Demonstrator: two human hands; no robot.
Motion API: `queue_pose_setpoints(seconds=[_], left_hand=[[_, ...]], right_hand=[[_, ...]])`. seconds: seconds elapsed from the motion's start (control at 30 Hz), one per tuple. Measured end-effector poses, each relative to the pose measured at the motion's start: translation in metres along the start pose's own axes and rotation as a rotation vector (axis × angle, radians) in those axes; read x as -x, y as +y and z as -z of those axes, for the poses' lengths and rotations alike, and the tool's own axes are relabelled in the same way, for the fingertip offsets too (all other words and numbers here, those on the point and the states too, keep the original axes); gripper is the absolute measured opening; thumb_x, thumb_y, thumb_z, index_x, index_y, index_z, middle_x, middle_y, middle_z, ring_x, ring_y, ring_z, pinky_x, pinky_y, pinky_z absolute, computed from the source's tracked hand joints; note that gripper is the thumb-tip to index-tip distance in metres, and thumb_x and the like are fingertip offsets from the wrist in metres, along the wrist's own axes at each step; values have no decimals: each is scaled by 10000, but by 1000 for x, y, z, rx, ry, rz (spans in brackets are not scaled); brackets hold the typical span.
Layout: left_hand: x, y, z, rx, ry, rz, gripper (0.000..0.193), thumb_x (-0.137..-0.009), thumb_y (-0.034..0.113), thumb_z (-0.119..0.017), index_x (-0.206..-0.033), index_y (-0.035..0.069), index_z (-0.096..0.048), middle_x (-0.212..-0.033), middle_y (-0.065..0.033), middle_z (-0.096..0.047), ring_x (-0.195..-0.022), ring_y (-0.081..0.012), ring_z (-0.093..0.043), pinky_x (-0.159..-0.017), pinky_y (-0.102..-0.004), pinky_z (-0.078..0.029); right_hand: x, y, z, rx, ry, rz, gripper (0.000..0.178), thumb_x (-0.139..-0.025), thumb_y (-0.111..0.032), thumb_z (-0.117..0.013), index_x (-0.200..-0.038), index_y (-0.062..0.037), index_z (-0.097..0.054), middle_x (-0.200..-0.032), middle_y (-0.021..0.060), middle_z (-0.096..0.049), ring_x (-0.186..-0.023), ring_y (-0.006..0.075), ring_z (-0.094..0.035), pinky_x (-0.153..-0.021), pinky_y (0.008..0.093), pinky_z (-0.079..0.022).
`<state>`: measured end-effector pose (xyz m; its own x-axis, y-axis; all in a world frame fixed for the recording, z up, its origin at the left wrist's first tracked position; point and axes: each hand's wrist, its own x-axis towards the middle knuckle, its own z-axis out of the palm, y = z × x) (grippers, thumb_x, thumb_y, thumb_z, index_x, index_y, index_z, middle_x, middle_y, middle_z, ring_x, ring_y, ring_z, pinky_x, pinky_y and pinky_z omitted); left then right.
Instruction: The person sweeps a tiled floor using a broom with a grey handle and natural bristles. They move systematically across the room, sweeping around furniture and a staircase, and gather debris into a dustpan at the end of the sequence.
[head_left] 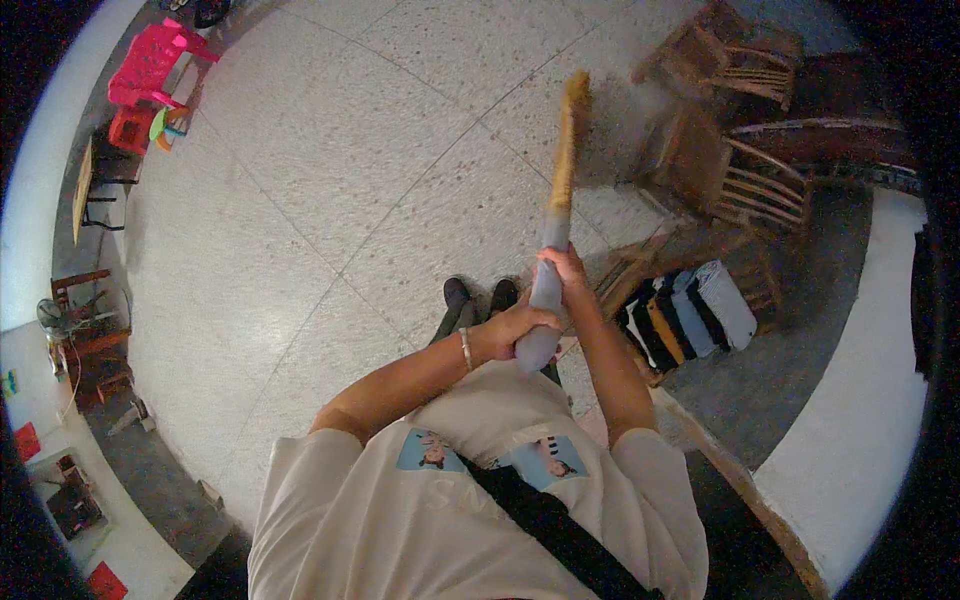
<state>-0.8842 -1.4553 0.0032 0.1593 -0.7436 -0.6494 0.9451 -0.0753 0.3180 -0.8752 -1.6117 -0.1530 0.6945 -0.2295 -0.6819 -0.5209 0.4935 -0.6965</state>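
Note:
Both my hands are wrapped round a long pole [564, 165], which slants away from my body over the floor. Its thick near end is grey and rounded, while the far part is yellow and rough-looking; I cannot tell its exact kind. My left hand [518, 330] is closed low on the grey part, close to my stomach. Farther up, my right hand [565, 270] grips the same grey part. The pole's yellow tip [578, 82] points toward the wooden chairs, and blur hides whether it touches anything.
To the right stand wooden chairs [765, 190] and a row of folded clothes [690, 310] on a wooden seat. Pink and red plastic stools [155, 62], a small table [84, 190] and a fan [50, 315] line the left wall. My shoes [457, 291] stand on the speckled tiled floor [290, 170].

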Motion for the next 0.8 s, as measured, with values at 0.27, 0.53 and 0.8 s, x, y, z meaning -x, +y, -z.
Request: queue_pose_setpoints(seconds=[0.27, 0.53, 0.8], left_hand=[[-30, 19, 64, 208, -137, 41, 264, -771, 244, -588, -925, 36, -536, -773, -101, -596, -659, -208, -595, -580, -305, -494], [111, 3, 121, 410, 245, -117, 290, -760, 218, -571, -961, 38, -468, -770, -109, -566, -624, -215, -572, -541, -335, -490], [148, 18, 120, 461, 498, -373, 509, -724, 106, -581, -1111, 151, -252, -818, -127, -490, -649, -252, -570, -528, -403, -508]], right_hand=[[-8, -24, -22, 27, -208, -149, 255, -627, -174, -652, -797, -58, -501, -698, 51, -509, -627, 180, -517, -537, 347, -430], [3, 56, -205, 258, -237, -225, 579, -583, -130, -659, -1088, -21, -396, -863, 103, -506, -715, 221, -514, -551, 382, -440], [-10, 82, -305, 412, -630, -258, 632, -530, -164, -680, -1088, -25, -418, -884, 137, -551, -759, 245, -550, -607, 378, -463]])
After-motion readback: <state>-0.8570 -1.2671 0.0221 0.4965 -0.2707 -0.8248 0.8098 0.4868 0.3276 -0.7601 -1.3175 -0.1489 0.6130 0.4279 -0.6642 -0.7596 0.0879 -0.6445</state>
